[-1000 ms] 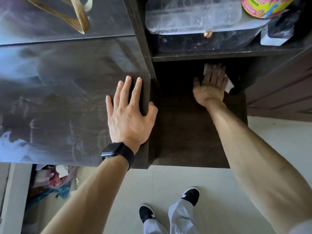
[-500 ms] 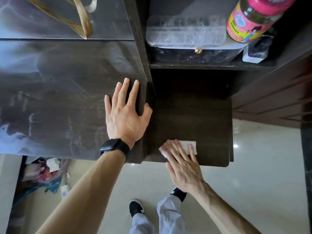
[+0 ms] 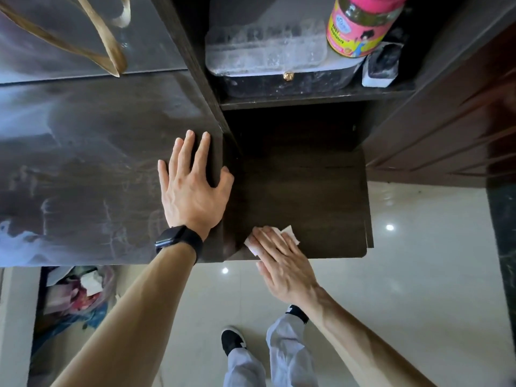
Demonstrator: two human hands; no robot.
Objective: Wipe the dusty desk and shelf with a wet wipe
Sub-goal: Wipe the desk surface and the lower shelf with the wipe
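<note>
The dark desk top (image 3: 83, 177) fills the left, streaked with pale dust smears. My left hand (image 3: 192, 188) lies flat on its right edge, fingers straight, a black watch on the wrist. Right of it and lower sits a dark brown shelf board (image 3: 307, 196). My right hand (image 3: 282, 263) presses a white wet wipe (image 3: 289, 237) flat onto the shelf's front left corner, fingers straight over it; only the wipe's edges show around the fingers.
Above the shelf, an upper shelf (image 3: 307, 99) holds a dusty clear plastic box (image 3: 265, 48), a pink-capped bottle (image 3: 360, 26) and a small dark item (image 3: 381, 68). A tan strap (image 3: 109, 43) lies on the desk's back. A rubbish bag (image 3: 78, 291) sits below the desk.
My right hand drew the wipe from the shelf's back to its front edge, then slid it slightly left to the front corner. My left hand stayed flat on the desk.
</note>
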